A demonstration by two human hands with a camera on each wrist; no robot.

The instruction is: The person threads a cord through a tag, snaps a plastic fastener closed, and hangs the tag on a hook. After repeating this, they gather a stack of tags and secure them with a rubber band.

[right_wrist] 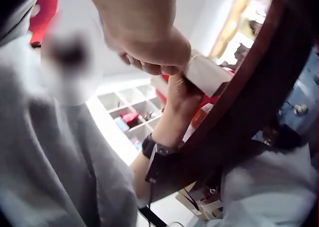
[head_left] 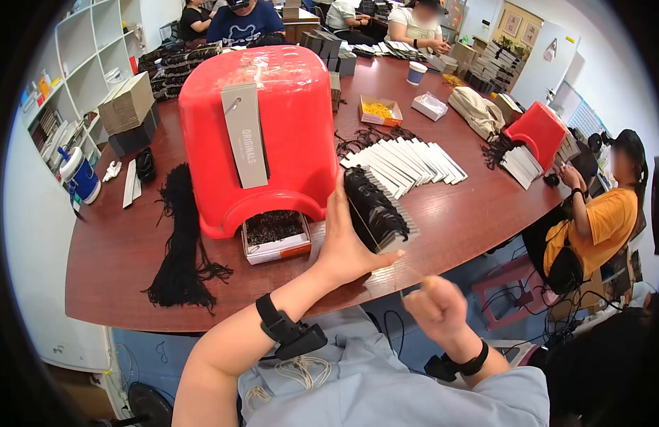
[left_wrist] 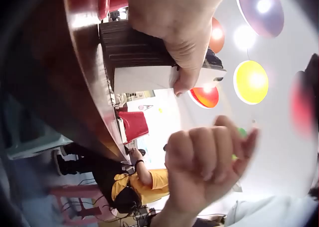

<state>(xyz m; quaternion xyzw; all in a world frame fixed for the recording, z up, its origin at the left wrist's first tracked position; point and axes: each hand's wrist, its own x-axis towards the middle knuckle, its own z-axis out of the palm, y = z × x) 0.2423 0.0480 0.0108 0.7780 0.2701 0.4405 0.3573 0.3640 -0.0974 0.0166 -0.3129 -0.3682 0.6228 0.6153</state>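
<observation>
My left hand (head_left: 347, 245) grips a thick stack of hang tags (head_left: 397, 220) with black cords (head_left: 372, 206) bunched along one side, held above the table's front edge. In the left wrist view, its thumb presses the pale end face of the stack (left_wrist: 144, 78). My right hand (head_left: 437, 307) is raised apart from the stack, close to the left thumb, its fingers curled in. A faint, thin tan line like a stretched rubber band runs between the stack and the right fingers, blurred in the head view. The right wrist view shows the curled fingers from behind the hand (right_wrist: 149, 42).
A red upturned plastic tub (head_left: 294, 114) bears a tag marked ORIGINALS (head_left: 245, 142); a box of black cords (head_left: 276, 238) sits under its opening. Fanned white tags (head_left: 407, 164), a black cord bundle (head_left: 176, 249) and a box of yellow bands (head_left: 379, 110) lie on the table. Other people sit around.
</observation>
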